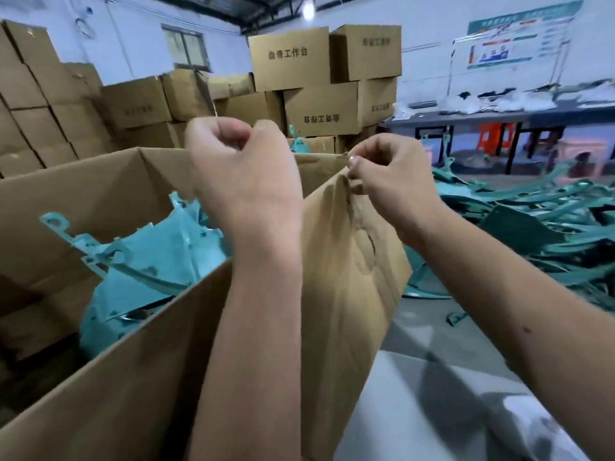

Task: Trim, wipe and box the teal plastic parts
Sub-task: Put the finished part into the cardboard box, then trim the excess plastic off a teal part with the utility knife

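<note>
An open cardboard box [126, 377] stands in front of me, with several teal plastic parts [159, 261] lying inside. The box's right flap [349, 261] stands upright. My right hand [392, 181] pinches the top corner of that flap between thumb and fingers. Over the box's far edge, my left hand [239, 171] is raised with its fingers curled shut. A thin brownish strip [208, 94] rises from its fingertips and seems pinched there. Both forearms reach up from the bottom of the view.
A big loose pile of teal parts [532, 227] covers the floor to the right. Stacked brown cartons [289, 58] fill the back and left. A dark bench [499, 116] with white bags runs along the right wall. A white surface [432, 394] lies below my right arm.
</note>
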`<action>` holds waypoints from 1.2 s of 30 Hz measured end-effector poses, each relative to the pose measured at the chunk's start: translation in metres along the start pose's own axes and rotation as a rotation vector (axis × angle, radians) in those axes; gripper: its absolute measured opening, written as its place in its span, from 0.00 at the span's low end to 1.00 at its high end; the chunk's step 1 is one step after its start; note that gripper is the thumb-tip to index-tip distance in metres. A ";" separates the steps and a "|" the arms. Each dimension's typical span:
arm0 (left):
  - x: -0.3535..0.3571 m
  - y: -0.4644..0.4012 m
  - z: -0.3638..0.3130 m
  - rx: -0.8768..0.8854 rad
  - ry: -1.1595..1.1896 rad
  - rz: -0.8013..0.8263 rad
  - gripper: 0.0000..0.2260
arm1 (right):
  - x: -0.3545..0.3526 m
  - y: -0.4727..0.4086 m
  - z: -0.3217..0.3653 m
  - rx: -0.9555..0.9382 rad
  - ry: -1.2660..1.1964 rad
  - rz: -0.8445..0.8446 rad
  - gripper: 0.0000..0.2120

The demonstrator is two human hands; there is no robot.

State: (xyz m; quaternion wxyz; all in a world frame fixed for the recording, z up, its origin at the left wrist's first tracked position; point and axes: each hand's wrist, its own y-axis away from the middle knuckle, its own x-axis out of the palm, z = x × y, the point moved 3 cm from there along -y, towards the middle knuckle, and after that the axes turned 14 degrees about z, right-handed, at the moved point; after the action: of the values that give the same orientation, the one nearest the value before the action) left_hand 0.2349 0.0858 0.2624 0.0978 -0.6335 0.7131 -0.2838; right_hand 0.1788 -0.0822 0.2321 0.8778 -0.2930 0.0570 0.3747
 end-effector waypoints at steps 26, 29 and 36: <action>0.202 0.187 0.200 -1.426 0.756 1.153 0.36 | -0.167 0.186 -0.171 -0.322 0.737 -0.272 0.04; 0.192 0.188 0.207 -1.360 0.796 1.241 0.22 | -0.161 0.210 -0.182 -0.306 0.659 -0.243 0.07; 0.175 0.210 0.239 -1.213 0.702 1.436 0.30 | -0.179 0.226 -0.209 -0.039 0.452 -0.155 0.26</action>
State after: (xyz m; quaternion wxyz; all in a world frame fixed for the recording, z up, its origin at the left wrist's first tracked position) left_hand 0.1449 -0.1411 -0.0057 -0.3096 0.1236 0.9391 0.0830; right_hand -0.0801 -0.1867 0.0109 0.8630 -0.3898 0.2222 0.2320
